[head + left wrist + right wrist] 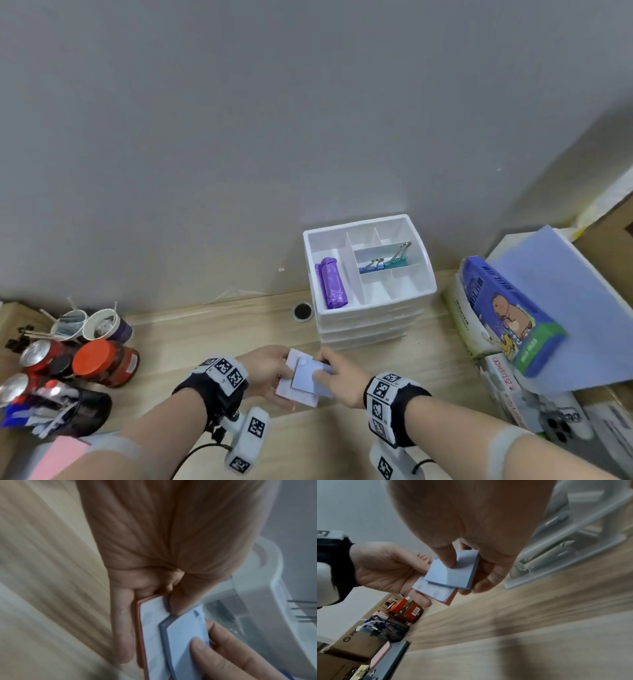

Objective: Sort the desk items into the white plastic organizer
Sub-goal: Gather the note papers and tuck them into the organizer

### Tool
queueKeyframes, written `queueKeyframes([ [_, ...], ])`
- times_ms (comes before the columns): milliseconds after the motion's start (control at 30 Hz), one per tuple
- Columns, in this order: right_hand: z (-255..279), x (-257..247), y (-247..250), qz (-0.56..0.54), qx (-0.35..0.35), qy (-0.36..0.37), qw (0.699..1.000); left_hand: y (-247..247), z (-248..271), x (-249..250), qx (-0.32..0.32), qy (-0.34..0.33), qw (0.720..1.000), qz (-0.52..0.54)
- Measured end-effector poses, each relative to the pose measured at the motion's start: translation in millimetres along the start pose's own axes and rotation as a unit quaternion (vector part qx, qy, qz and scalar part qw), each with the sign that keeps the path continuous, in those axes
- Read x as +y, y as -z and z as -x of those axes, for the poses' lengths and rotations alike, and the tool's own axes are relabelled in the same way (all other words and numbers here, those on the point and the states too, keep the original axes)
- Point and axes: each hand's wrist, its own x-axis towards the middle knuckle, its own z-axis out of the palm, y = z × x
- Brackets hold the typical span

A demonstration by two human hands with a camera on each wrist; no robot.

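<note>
1. Left hand (265,368) holds the lower sticky-note pad (297,385) from beneath; its grip is curled round the pad edge, fingers (122,631) running along a reddish-orange side layer. Palm side hidden in the head view.
2. Right hand (337,373) pinches the blue sticky-note pad (310,375), thumb (447,557) on top, fingers under. This pad lies skewed on the lower one, touching it.
3. Both pads sit above the worktop (191,342), just in front of the white plastic organizer (371,329). Whether the lower pad touches the wood is unclear.
4. Organizer top tray: purple roll (331,282) in the left compartment, binder clips (385,262) in a middle-right compartment. Clip count hard to read; looks like two or three. Drawers below are translucent, contents blurred in both wrist views.
5. Left of the worktop: red-lidded jar (104,363), soda cans (41,354), paper cups (90,323), black mesh holder (68,411); partly cut off by the frame edge.
6. Right: blue tissue pack (510,311) with a cartoon animal, leaning on other packs; print illegible.
7. Wrist views heavily motion-blurred.
</note>
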Motion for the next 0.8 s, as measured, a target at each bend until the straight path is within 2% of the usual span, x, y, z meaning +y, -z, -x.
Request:
queueKeyframes([
  [100,10,-10,15,-0.009,0.023,0.042,0.999,-8,9,23,-0.018,0.031,0.999,-0.035],
  [200,20,-19,27,-0.023,0.014,0.061,0.998,-14,14,41,-0.055,0.046,0.995,-0.065],
  [300,26,-23,36,-0.003,0.026,0.053,0.998,-19,14,53,-0.088,0.016,0.992,-0.086],
  [400,27,-24,44,0.02,0.039,0.042,0.998,-24,13,58,-0.087,-0.012,0.993,-0.076],
  [600,30,-27,58,-0.038,-0.019,0.004,0.999,-32,8,61,-0.081,-0.027,0.995,-0.042],
  [733,40,-44,76,0.003,-0.081,-0.006,0.997,-30,16,72,-0.133,-0.024,0.987,-0.082],
  [800,46,-58,88,0.03,-0.088,0.002,0.996,-26,23,87,-0.153,-0.04,0.979,-0.126],
])
